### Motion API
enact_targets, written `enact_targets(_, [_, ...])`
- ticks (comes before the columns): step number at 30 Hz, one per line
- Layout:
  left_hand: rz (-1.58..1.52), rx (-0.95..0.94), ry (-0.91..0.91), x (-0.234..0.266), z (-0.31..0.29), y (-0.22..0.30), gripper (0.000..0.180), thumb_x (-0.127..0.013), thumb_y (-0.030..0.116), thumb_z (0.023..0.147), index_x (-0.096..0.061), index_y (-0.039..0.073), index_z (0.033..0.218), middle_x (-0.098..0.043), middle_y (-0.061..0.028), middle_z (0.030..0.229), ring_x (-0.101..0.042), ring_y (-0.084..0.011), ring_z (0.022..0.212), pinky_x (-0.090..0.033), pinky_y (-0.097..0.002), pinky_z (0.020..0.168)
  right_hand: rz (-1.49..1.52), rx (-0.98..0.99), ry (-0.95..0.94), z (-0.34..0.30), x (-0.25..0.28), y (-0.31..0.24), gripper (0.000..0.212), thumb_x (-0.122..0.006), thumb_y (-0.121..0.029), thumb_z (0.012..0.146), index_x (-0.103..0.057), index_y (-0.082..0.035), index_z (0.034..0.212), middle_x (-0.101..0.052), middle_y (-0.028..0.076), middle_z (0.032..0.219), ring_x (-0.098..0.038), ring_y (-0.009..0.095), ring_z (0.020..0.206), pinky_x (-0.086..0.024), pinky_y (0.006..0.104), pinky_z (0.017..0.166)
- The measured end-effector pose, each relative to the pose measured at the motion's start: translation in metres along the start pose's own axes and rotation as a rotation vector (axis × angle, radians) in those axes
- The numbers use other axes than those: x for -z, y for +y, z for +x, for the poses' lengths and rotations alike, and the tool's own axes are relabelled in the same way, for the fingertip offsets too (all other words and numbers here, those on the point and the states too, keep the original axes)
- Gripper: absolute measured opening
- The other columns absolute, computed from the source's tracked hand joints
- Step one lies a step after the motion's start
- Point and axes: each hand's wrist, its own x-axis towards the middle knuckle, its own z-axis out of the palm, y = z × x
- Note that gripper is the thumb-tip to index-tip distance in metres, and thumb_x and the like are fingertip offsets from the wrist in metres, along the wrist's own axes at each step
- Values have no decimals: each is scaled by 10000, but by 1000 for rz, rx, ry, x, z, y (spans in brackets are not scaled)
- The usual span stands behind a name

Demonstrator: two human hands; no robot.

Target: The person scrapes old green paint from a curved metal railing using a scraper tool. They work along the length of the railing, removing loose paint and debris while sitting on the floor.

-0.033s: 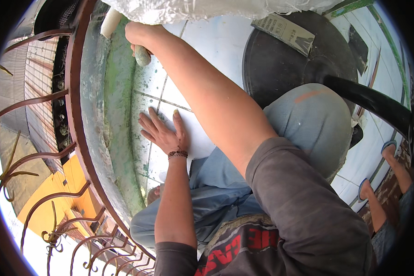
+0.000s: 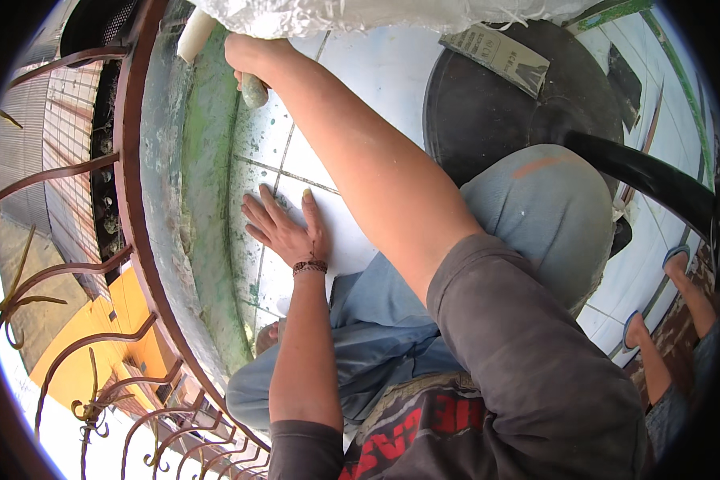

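Observation:
My right hand [image 2: 254, 58] is closed around a tool's rounded, greenish-grey handle [image 2: 254, 91]. The tool's working end is hidden behind the hand and the plastic above it. It is held beside the low curb [image 2: 204, 168], whose green paint looks worn and patchy. My left hand [image 2: 284, 228] lies flat with its fingers spread on the white floor tiles [image 2: 296, 164], holding nothing. Green flecks dot the tiles along the curb. Just left of my right hand, a pale cylinder [image 2: 195, 36] rests against the curb.
Crumpled clear plastic [image 2: 392, 14] hangs across the top. Right of my arm stands a black round base [image 2: 488, 104] bearing a printed flat packet [image 2: 500, 60]; a black post [image 2: 648, 172] crosses nearby. A brown metal railing [image 2: 128, 160] borders the left. Another person's sandalled foot [image 2: 634, 328] shows at right.
My right hand has shifted slightly right and up with the tool. The left hand stays in place.

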Motion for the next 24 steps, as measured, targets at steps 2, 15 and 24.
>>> enact_targets(2, [-3,5,3,3,1,4,790,-539,525,928,-300,53,1515,-191,-253,1582,-97,-377,1495,-33,-551,1190,77,3,-38,4,2,3,246,-409,-95,914,-616,37,933,-653,141,676,-632,229,531,-540,380,502])
enact_targets(15, [-4,20,-2,1,8,2,800,-533,538,916,-316,32,1498,-187,-255,1579,-113,-393,1488,-41,-569,1185,403,-333,-120,-3,11,-11,322,-457,-300,997,-504,18,1022,-497,55,665,-484,130,499,-458,324,463])
enact_targets(24, [-42,58,-21,10,9,3,808,-536,541,896,-316,62,1508,-160,-239,1595,-94,-372,1497,-19,-564,1190,547,-450,-254,-7,29,-28,135,-487,-139,947,-479,-50,845,-499,57,647,-455,120,442,-413,264,393])
